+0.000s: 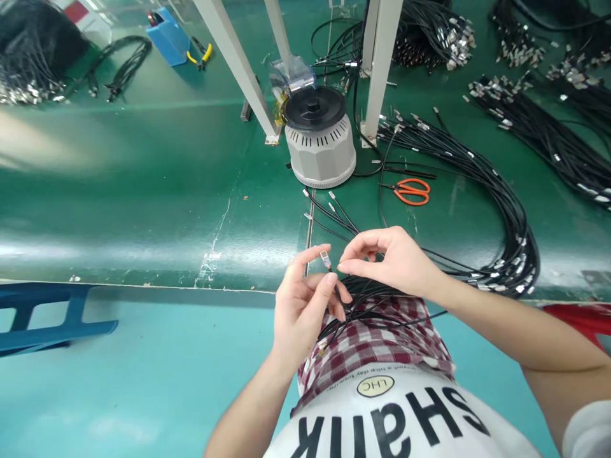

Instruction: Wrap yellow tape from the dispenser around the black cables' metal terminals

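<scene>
Nearest to the camera is my white shirt (382, 423) with big black printed letters and a small round badge, and under it lies a checked red and white cloth (377, 346) on my lap. Over this cloth hangs a loose bunch of thin black cables (363, 296), smooth and a little shiny. My left hand (303, 308) pinches a small metal connector (325, 259) between thumb and fingers; it sits on the end of one black cable and is bright and square in shape. My right hand (394, 257) is apart from the left, but its fingertips (342, 268) are just beside the connector. I cannot tell if they pinch a thin wire. Both hands are above the edge of the glossy green workbench (143, 203). Further on the bench stands a round grey machine (319, 149) with ribbed plastic sides and a black top. Beside it lie orange-handled scissors (411, 191) and big curved coils of black cables (496, 210) with metal ends. Far away are yellow-handled pliers (200, 56) and a blue box (167, 37).
</scene>
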### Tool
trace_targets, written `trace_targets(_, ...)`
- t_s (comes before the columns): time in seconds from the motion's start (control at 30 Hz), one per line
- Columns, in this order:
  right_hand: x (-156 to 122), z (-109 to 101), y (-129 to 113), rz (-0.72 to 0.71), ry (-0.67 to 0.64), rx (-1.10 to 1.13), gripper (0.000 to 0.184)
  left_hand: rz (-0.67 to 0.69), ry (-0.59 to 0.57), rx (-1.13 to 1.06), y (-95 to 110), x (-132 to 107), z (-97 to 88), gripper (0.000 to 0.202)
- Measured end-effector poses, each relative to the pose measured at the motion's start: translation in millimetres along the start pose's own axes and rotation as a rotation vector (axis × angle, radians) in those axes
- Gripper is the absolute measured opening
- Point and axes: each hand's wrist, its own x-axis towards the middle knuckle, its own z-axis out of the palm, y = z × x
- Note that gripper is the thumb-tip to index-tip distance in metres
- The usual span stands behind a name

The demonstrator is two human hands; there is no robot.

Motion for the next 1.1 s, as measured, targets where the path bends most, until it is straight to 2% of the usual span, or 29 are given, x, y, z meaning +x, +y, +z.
trace_targets(0.37,6.1,-1.6,2.5,0.122,-0.125,0.221,0.021,-0.094,-0.035,0.01,3.4,1.6,2.7,0.04)
trace_targets(0.6,7.4,-0.9,2.1,0.155,-0.13,0.233,0.027,-0.111,-0.031,-0.003,2.8,1.4,2.4,0.041)
trace_targets(1.1,7.2,1.7,1.5,0.14,-0.112,0.198,0.023,-0.103,-0.056,0.026,1.6,0.0,1.0,0.04)
